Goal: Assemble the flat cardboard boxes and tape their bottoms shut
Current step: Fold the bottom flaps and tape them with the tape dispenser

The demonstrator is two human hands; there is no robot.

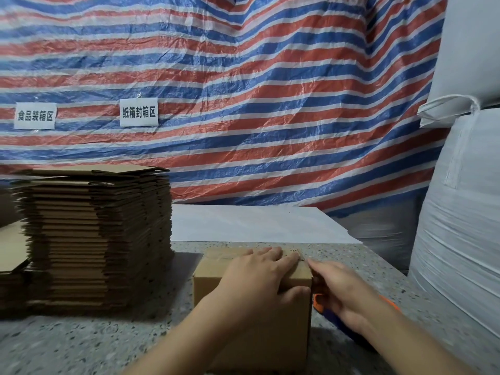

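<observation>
Both hands are working one assembled cardboard box (251, 307) sitting at 6 o'clock on the speckled bench (108, 345). Left hand (259, 280) is pressing flat on top, fingers relaxed. Right hand (343, 293) is gripping an orange tape dispenser (319, 303) at the box's 3 o'clock edge. Flat boxes (94, 239) are stacking up at 9 o'clock.

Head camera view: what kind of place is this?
Probably a packing area in a warehouse or workshop: a tall stack of flat brown cardboard boxes on a speckled stone counter, white printed signs on a striped tarpaulin, big white sacks.
</observation>
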